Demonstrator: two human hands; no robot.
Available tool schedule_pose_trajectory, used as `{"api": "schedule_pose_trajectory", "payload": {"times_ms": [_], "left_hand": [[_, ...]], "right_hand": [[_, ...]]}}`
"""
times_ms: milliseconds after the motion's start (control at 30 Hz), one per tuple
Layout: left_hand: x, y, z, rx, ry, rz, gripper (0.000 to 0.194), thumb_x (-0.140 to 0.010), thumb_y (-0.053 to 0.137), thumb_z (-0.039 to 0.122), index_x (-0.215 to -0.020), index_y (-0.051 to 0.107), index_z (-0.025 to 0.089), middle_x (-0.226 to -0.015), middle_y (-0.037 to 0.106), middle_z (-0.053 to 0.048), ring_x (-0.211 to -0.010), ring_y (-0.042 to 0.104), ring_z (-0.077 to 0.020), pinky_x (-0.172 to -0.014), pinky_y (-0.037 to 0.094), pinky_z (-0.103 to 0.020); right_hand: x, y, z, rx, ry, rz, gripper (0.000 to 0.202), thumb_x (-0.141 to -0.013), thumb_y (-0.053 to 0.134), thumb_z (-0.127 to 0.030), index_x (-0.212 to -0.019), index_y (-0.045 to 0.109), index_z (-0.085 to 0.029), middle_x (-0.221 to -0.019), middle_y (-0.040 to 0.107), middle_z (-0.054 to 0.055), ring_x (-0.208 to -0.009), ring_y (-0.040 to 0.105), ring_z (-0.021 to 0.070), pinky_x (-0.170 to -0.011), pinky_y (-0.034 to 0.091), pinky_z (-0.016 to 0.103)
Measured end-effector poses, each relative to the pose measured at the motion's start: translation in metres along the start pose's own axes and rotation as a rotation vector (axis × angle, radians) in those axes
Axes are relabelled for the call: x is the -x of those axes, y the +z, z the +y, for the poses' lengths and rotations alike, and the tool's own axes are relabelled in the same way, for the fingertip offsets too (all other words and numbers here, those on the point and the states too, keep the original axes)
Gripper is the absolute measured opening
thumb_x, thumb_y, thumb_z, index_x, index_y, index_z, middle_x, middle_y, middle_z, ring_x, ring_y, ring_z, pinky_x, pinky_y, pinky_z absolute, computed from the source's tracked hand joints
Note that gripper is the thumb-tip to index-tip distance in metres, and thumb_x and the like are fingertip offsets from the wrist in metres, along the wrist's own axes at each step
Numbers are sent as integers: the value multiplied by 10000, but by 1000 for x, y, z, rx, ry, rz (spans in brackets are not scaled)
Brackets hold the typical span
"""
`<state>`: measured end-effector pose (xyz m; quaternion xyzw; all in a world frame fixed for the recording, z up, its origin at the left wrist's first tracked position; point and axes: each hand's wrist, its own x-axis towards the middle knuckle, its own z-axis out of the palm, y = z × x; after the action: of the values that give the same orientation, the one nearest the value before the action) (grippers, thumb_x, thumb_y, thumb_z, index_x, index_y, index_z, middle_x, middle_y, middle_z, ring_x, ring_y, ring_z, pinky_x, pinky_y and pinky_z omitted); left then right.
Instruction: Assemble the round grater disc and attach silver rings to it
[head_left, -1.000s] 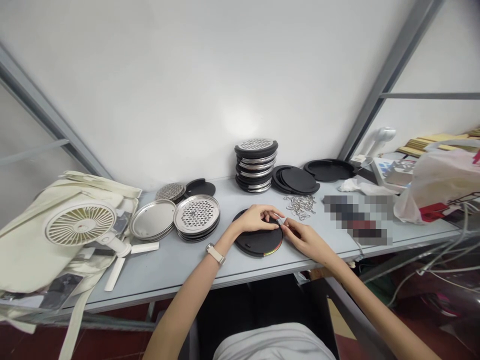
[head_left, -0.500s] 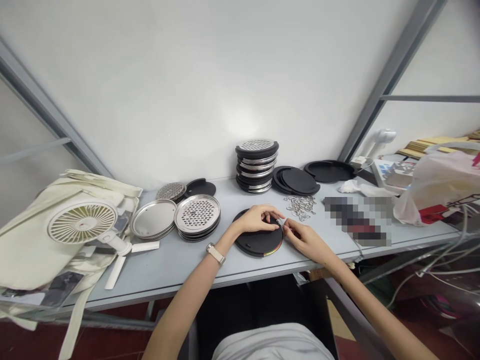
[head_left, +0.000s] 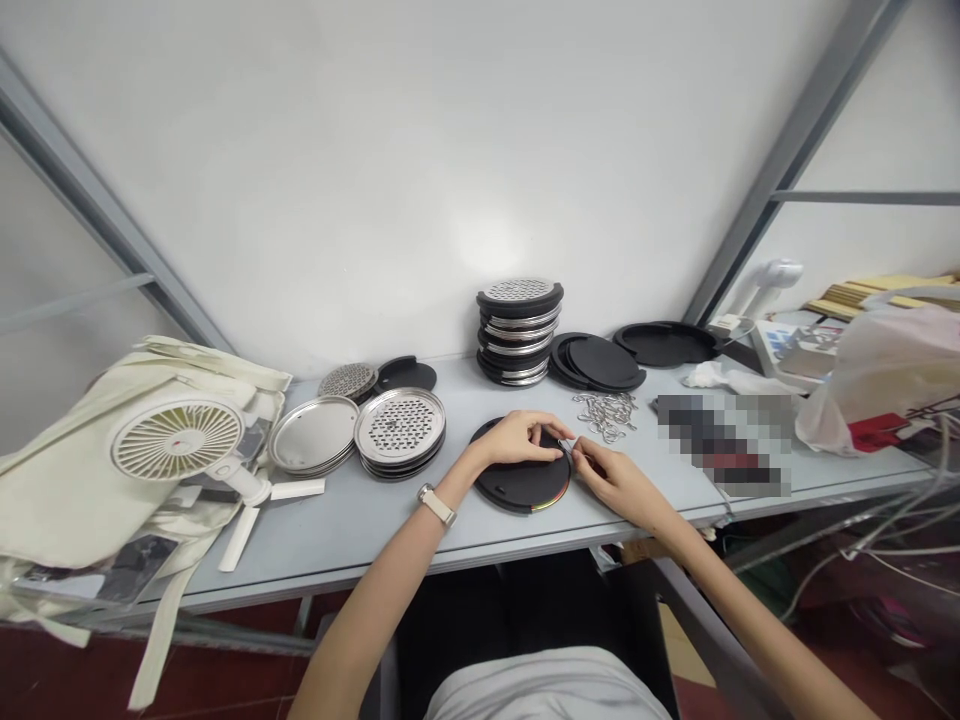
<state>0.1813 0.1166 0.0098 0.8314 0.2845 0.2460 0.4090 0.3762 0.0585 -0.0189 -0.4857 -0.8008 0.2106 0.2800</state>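
- Landmark: tall stack (head_left: 519,340) of black holders and shiny metal plates, standing against the wall; a perforated metal plate faces upward on top.
- Black disc (head_left: 517,490): lies flat on the grey table (head_left: 330,540), directly in front of the tall stack, toward the person. A coloured sheen shows along its lower right edge.
- Left hand (head_left: 521,437): positioned over the far part of the black disc, in front of the tall stack. Fingers arch forward; thumb lies over the upper face near the right edge. Whether thumb and fingers are clamped on anything cannot be told.
- Right hand (head_left: 615,485): positioned in front of the tall stack and to its right, at the right edge of the black disc. Thumb and forefinger are together, pinching a thin bright piece (head_left: 568,446); its exact form is too small to make out.
- Metal links (head_left: 606,415): loose pile, in front of the tall stack and to its right, near the right hand.
- Black round pieces (head_left: 600,362): overlapping, just beside the tall stack on its right.
- Perforated plates (head_left: 400,427): low pile, left of the tall stack and forward of it.
- Plain metal plates (head_left: 311,435): low pile, farther left of the tall stack.
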Motion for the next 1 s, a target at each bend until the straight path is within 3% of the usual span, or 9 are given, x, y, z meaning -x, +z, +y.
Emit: {"api": "schedule_pose_trajectory", "payload": {"times_ms": [267, 767, 1000], "left_hand": [[-2, 2, -7, 59, -8, -29, 350, -728, 638, 216, -1070, 632, 146, -1005, 651, -75, -603, 449, -50, -637, 396, -207], [-1, 4, -6, 56, -12, 19, 320, -707, 627, 190, -1024, 621, 144, -998, 640, -51, -622, 485, -48, -629, 393, -207], [-3, 5, -15, 123, -36, 13, 361, -697, 650, 200, -1052, 620, 144, -1025, 649, -81, -627, 497, -47, -619, 405, -200]], "right_hand": [[0, 0, 2, 9, -7, 16, 255, -935, 323, -324, -710, 391, -226, -581, 454, -36, -533, 440, 141, -541, 351, 245], [-7, 7, -1, 58, 75, 47, 308, -951, 291, -379, -900, 553, -225, -721, 649, 31, -637, 598, 199, -594, 407, 270], [-3, 9, -2, 60, 16, 88, 279, -949, 298, -346, -794, 496, -223, -644, 595, 10, -565, 544, 168, -552, 368, 250]]}}
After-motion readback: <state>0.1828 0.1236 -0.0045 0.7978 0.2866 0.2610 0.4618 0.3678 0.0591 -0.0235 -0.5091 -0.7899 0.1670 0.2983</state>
